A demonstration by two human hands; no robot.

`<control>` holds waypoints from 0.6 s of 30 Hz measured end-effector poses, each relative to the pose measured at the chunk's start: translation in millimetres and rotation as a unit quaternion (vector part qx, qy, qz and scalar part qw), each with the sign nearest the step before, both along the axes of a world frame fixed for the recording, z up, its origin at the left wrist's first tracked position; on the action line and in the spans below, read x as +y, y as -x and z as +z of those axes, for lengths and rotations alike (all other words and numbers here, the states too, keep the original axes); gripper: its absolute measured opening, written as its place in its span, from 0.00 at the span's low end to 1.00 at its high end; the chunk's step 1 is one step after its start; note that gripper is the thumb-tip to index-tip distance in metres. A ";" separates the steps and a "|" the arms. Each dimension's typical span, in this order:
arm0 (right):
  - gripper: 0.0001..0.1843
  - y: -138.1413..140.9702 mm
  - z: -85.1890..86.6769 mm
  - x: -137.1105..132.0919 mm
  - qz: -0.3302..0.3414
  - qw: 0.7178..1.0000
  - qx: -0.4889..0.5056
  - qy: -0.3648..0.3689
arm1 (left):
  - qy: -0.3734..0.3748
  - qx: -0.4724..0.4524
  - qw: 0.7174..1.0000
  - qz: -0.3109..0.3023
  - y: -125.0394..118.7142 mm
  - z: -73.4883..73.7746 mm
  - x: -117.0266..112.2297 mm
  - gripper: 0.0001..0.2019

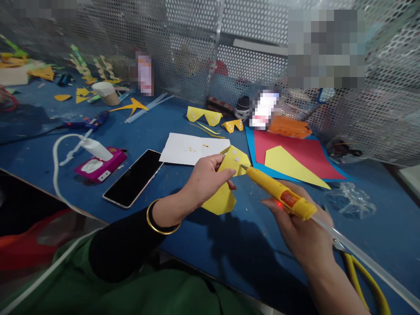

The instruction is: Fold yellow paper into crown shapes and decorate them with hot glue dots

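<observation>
My left hand pinches a folded yellow paper piece, holding it just above the table. Small whitish squares dot the upper part of that paper. In my right hand is a yellow hot glue gun with a red light lit on its side. A long clear glue stick runs out of its back end. The gun's dark nozzle tip is at the paper beside the squares; whether it touches, I cannot tell. Yellow-handled scissors lie beneath my right forearm, partly hidden.
Before me are a white sheet, a black-screened phone and a pink power socket with a white cable. Red paper lies right. Cut yellow shapes and a blue glue gun sit further back. Perforated metal mesh closes the far side.
</observation>
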State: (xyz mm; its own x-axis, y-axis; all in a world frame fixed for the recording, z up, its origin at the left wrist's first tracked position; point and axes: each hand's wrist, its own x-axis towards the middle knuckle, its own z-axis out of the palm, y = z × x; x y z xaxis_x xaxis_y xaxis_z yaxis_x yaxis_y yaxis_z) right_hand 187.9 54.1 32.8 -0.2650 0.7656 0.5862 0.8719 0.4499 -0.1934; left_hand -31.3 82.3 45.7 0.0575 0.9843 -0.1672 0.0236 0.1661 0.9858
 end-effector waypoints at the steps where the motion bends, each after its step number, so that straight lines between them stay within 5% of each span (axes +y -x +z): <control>1: 0.22 0.4 0.1 -0.4 0.000 1.000 0.001 0.006 | 0.001 -0.001 1.000 0.000 0.0 0.1 0.0 0.11; 18: 0.15 1.8 0.4 -5.1 0.014 0.991 0.130 0.034 | 0.007 -0.022 1.000 -0.008 -1.9 1.0 -0.4 0.08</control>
State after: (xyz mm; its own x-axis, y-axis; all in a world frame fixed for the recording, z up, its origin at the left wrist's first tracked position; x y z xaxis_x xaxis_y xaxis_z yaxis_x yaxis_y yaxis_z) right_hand 186.1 49.0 33.2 -0.1341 0.8004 0.5843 0.7758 0.4516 -0.4406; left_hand -29.4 81.9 46.7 0.0815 0.9807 -0.1777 -0.0169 0.1796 0.9836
